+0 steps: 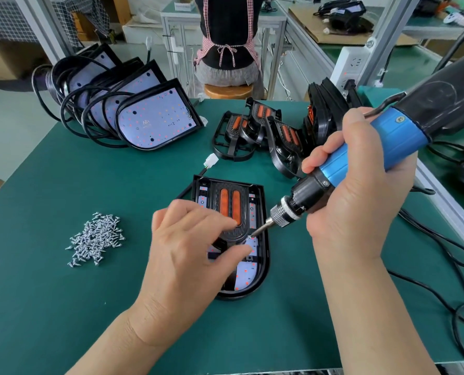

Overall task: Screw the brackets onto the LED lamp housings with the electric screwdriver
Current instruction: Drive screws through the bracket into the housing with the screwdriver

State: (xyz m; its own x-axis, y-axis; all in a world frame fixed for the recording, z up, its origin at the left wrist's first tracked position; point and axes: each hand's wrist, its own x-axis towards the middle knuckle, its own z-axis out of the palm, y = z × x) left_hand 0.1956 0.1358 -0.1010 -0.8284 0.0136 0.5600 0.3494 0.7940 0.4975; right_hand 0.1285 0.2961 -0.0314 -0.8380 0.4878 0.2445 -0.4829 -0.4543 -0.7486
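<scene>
Fingers (226, 219) of the left hand (187, 247) lie bent and loosely spread on the black bracket (226, 186), pressing it into the LED lamp housing (265, 228), which lies flat on the green table (63, 307) at centre. The thumb sits just below, with a gap between it and the forefinger. In that gap a screw (249, 236) stands at the bracket's lower edge, under the bit of the electric screwdriver (396, 136); whether either finger touches the screw cannot be told. The right hand (360, 190) wraps fully round the blue barrel, which is tilted down and to the left. A pile of screws (96, 239) lies well to the left, and spare brackets (252, 125) lie beyond the housing.
</scene>
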